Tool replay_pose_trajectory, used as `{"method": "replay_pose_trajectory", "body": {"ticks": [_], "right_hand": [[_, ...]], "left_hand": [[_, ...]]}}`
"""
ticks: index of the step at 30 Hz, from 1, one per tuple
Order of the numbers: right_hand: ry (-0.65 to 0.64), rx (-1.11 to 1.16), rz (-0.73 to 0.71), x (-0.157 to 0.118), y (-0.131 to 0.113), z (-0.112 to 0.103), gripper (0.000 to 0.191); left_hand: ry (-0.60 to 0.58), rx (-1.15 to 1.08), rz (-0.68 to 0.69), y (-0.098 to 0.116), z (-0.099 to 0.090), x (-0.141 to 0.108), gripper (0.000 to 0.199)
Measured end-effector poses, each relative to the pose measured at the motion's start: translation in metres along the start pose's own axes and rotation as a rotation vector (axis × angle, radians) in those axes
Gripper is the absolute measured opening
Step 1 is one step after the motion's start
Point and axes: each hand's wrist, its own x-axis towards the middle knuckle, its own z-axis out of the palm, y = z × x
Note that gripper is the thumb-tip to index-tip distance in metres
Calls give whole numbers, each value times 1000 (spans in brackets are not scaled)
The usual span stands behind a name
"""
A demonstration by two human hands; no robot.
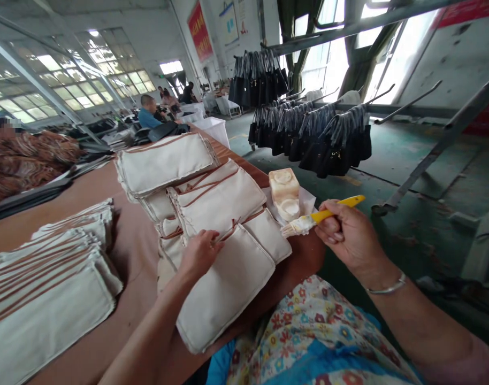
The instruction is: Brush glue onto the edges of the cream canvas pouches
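My right hand (346,232) grips a paintbrush (322,215) by its yellow handle. White paste coats the bristles, which point left over the table edge near a cream plastic container (284,190) with a white-smeared opening. On the stack in front of me, my left hand (200,251) has its fingers closed at the brown-trimmed top edge of a cream fabric piece (232,283). What exactly lies between those fingertips is partly hidden. Beneath and behind it, more cream pieces (224,198) with brown trim overlap in layers.
A brown-covered table (138,267) carries another fanned row of cream pieces (55,299) at left and a taller pile (168,160) behind. Black bags (308,133) hang from a metal rack at right. A person in blue (148,115) sits farther back, near a white bin (212,128).
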Motion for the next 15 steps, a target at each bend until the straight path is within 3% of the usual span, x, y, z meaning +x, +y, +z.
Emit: {"method": "replay_pose_trajectory", "body": {"ticks": [3, 6, 12, 15], "right_hand": [[-12, -37, 33, -4, 9, 5, 14], [2, -63, 39, -8, 11, 3, 15], [34, -55, 31, -3, 10, -7, 14], [21, -62, 22, -1, 10, -5, 11]], "left_hand": [[32, 78, -32, 23, 25, 1, 24], [103, 126, -29, 28, 34, -3, 15], [607, 118, 320, 34, 22, -53, 5], [759, 105, 387, 41, 10, -82, 10]]}}
